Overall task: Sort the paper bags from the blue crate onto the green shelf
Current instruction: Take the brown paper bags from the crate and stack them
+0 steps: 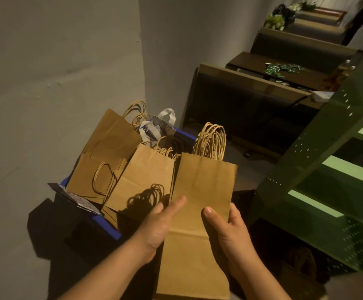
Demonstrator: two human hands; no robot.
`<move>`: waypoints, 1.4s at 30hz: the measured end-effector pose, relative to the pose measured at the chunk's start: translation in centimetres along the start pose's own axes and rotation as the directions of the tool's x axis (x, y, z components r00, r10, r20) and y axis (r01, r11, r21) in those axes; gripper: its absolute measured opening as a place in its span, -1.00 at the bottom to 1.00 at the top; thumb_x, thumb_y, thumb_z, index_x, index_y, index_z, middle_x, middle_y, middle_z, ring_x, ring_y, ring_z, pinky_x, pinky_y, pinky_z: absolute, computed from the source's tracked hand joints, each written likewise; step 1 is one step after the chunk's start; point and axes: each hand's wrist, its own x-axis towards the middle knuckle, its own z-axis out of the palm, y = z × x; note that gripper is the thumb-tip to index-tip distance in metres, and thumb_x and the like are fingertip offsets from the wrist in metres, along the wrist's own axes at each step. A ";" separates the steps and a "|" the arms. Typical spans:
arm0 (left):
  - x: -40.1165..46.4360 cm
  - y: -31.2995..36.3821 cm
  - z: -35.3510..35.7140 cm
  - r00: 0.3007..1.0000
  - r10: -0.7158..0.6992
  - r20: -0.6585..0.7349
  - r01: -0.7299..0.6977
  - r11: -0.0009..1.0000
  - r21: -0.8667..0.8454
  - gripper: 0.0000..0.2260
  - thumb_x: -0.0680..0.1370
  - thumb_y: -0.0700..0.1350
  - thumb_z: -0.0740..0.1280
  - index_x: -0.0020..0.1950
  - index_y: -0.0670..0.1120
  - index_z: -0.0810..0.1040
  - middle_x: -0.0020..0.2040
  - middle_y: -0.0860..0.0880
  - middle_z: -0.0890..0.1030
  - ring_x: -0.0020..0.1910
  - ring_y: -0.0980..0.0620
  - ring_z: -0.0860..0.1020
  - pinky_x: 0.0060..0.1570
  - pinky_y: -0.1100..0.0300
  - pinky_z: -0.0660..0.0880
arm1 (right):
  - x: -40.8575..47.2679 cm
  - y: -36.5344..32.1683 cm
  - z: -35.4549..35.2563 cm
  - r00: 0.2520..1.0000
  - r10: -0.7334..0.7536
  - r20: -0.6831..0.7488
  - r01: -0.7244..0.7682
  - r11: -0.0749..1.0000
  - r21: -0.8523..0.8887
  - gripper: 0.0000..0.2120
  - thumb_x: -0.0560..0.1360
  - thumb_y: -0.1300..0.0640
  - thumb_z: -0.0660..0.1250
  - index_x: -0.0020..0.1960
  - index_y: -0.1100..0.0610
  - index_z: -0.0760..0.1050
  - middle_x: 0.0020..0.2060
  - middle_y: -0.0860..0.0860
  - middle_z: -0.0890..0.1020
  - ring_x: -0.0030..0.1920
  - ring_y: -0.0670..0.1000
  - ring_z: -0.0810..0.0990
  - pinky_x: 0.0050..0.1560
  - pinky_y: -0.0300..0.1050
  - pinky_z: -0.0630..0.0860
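A stack of flat brown paper bags [200, 195] with twisted paper handles is held upright between both hands in front of me. My left hand [158, 224] grips its left edge, thumb across the front. My right hand [228, 228] grips the right edge, thumb on the front and fingers behind. To the left, the blue crate [111, 229] on the floor holds several more brown bags [146, 176] standing on end and a white patterned bag [165, 124]. The green metal shelf [332, 169] stands at the right, its lit shelf boards bare.
A grey wall runs along the left and behind the crate. Dark booth seats [241, 105] and a table with green packets [282, 69] stretch away at the back right. A dark patterned bag [76, 200] sticks out of the crate's near left side. Something brown lies under the shelf [301, 269].
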 end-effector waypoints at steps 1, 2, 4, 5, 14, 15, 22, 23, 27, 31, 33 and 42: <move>-0.1 -0.3 0.4 1.000 -0.014 0.001 0.014 1.000 -0.005 0.28 0.16 0.54 0.49 0.68 -0.05 0.06 0.57 -0.10 0.36 0.52 -0.13 0.36 0.45 -0.06 0.35 | 0.0 0.4 -0.3 1.000 0.007 0.012 -0.007 1.000 -0.005 -0.47 0.26 -0.29 0.60 0.17 -0.30 0.50 0.23 -0.08 0.61 0.16 0.01 0.66 0.16 0.04 0.61; -0.1 -0.4 0.7 1.000 -0.027 0.003 0.027 1.000 -0.006 0.33 0.10 0.51 0.53 0.69 -0.04 0.05 0.56 -0.11 0.39 0.50 -0.14 0.39 0.46 -0.10 0.37 | -0.1 0.5 -0.6 1.000 0.020 0.018 -0.020 1.000 0.001 -0.47 0.31 -0.22 0.58 0.22 -0.25 0.48 0.19 -0.10 0.64 0.13 -0.02 0.67 0.08 -0.07 0.60; 0.1 -0.8 1.3 1.000 -0.028 -0.003 0.028 0.999 -0.015 0.30 0.09 0.50 0.56 0.68 0.02 0.11 0.54 -0.09 0.43 0.46 -0.13 0.44 0.44 -0.17 0.42 | -0.1 1.0 -1.0 1.000 0.013 0.017 -0.014 1.000 0.004 -0.51 0.41 -0.08 0.53 0.29 -0.13 0.47 0.10 -0.11 0.69 0.06 -0.06 0.69 -0.02 -0.18 0.56; 0.3 -0.9 1.5 0.999 -0.029 -0.022 0.029 0.999 -0.017 0.22 0.16 0.47 0.56 0.68 0.05 0.12 0.55 -0.08 0.41 0.47 -0.13 0.44 0.43 -0.18 0.42 | -0.1 1.2 -1.2 1.000 0.003 0.004 -0.003 1.000 -0.003 -0.54 0.45 -0.02 0.52 0.30 -0.11 0.47 0.08 -0.12 0.70 0.05 -0.07 0.69 -0.03 -0.20 0.55; 1.3 -1.0 3.4 0.994 -0.106 0.023 0.107 0.993 -0.051 0.12 0.26 0.31 0.62 0.66 0.03 0.14 0.45 -0.10 0.51 0.37 -0.14 0.53 0.34 -0.19 0.51 | -0.4 1.9 -3.0 0.998 0.052 -0.041 -0.054 0.996 -0.072 -0.44 0.44 -0.02 0.54 0.37 -0.10 0.41 0.16 -0.07 0.68 0.14 -0.01 0.67 0.22 0.03 0.58; 1.3 -1.1 3.6 0.995 -0.103 0.007 0.103 0.994 -0.018 0.08 0.21 0.36 0.62 0.60 0.03 0.26 0.39 -0.08 0.57 0.32 -0.14 0.57 0.31 -0.20 0.53 | -0.4 2.0 -3.2 0.998 0.058 -0.024 -0.060 0.994 -0.092 -0.39 0.43 -0.04 0.54 0.39 -0.12 0.36 0.18 -0.07 0.65 0.17 -0.01 0.65 0.26 0.06 0.56; 1.5 -3.9 4.7 0.995 -0.093 -0.033 0.096 0.989 0.113 -0.30 0.24 0.36 0.59 0.29 0.13 0.55 0.08 0.07 0.74 0.12 -0.06 0.69 0.18 -0.20 0.61 | -1.4 2.7 -3.9 0.979 0.155 -0.131 -0.172 0.977 -0.123 -0.49 0.50 -0.09 0.47 0.35 -0.11 0.32 0.14 -0.07 0.62 0.09 -0.01 0.66 0.10 -0.03 0.63; 1.6 -4.5 4.9 0.995 -0.084 -0.048 0.090 0.988 0.122 -0.27 0.21 0.39 0.60 0.30 0.15 0.56 0.08 0.09 0.74 0.13 -0.06 0.69 0.18 -0.20 0.61 | -1.6 3.2 -4.1 0.973 0.173 -0.154 -0.195 0.971 -0.139 -0.51 0.51 -0.11 0.46 0.34 -0.10 0.33 0.13 -0.06 0.62 0.08 0.00 0.67 0.09 -0.02 0.64; 1.6 -6.6 5.9 0.994 -0.095 -0.045 0.101 0.982 0.158 -0.46 0.39 0.26 0.55 0.29 0.10 0.56 0.05 0.09 0.73 0.05 0.01 0.70 0.08 -0.10 0.65 | -2.8 5.7 -5.3 0.953 0.255 -0.162 -0.284 0.939 -0.193 -0.60 0.56 -0.14 0.39 0.30 -0.15 0.32 0.13 -0.13 0.61 0.13 -0.05 0.63 0.20 -0.04 0.58; 2.1 -10.0 6.9 0.986 -0.165 0.010 0.159 0.962 0.224 -0.12 0.25 0.40 0.57 0.48 0.10 0.41 0.22 0.05 0.68 0.18 -0.04 0.66 0.17 -0.15 0.62 | -4.3 8.7 -7.5 0.924 0.323 -0.205 -0.356 0.922 -0.150 -0.61 0.55 -0.14 0.39 0.31 -0.15 0.35 0.16 -0.15 0.62 0.16 -0.05 0.63 0.31 0.05 0.55; 2.4 -12.1 7.4 0.977 -0.212 0.022 0.200 0.948 0.249 -0.12 0.28 0.35 0.58 0.50 0.08 0.38 0.22 0.02 0.68 0.17 -0.06 0.67 0.14 -0.15 0.64 | -5.2 10.2 -8.6 0.905 0.351 -0.241 -0.389 0.911 -0.136 -0.62 0.54 -0.13 0.41 0.30 -0.13 0.40 0.13 -0.15 0.65 0.14 -0.06 0.65 0.30 0.06 0.56; 2.3 -15.7 11.8 0.957 -0.285 0.058 0.233 0.869 0.436 -0.68 0.59 0.03 0.45 0.30 0.03 0.48 0.15 0.02 0.66 0.10 -0.01 0.65 -0.02 0.02 0.64 | -7.1 14.0 -12.2 0.855 0.408 -0.320 -0.449 0.891 -0.066 -0.68 0.58 0.06 0.37 0.30 -0.06 0.43 0.07 -0.11 0.67 0.07 -0.06 0.66 0.16 -0.02 0.61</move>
